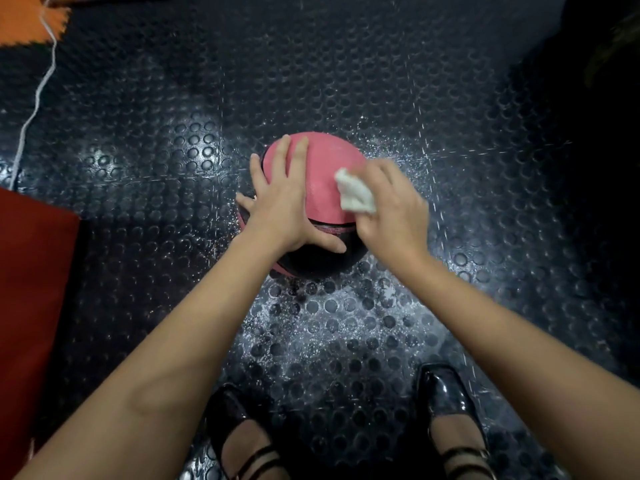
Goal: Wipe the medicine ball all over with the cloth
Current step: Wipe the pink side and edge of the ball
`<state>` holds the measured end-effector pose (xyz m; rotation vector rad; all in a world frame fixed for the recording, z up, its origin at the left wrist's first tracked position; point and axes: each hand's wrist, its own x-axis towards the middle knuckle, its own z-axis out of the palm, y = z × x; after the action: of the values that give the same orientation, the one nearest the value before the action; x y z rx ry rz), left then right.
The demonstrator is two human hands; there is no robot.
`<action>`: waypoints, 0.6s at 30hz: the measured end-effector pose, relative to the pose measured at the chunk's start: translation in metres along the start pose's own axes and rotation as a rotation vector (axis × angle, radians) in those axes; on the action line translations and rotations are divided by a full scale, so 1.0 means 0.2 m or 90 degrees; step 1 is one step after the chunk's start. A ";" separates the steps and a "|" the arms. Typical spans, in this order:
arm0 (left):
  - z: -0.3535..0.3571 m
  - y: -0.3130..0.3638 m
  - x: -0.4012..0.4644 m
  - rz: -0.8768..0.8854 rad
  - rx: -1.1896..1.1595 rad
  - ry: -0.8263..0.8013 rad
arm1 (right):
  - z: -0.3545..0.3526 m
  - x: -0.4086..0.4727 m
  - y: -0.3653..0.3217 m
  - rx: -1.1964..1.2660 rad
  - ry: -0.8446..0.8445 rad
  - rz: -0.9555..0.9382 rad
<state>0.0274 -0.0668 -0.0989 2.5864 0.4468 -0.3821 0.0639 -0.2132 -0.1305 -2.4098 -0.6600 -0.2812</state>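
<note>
A pink and black medicine ball point(323, 168) sits on the dark studded rubber floor in the middle of the view. My left hand point(282, 199) lies flat on its left top with fingers spread. My right hand point(391, 209) grips a crumpled white cloth point(355, 194) and presses it against the ball's upper right side. The right hand looks slightly blurred. The ball's underside is hidden.
The studded black floor mat point(346, 323) is speckled white around the ball. My two black shoes point(446, 400) stand near the bottom edge. A red pad point(31, 289) lies at left, an orange mat point(24, 19) and a white cord point(38, 91) at top left.
</note>
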 end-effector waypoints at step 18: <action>0.01 -0.01 -0.02 0.023 0.001 0.007 | 0.00 0.30 -0.08 -0.029 -0.091 0.028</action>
<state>0.0229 -0.0672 -0.0995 2.5961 0.4022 -0.3561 0.1065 -0.1793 -0.1008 -2.5018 -0.6701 -0.1076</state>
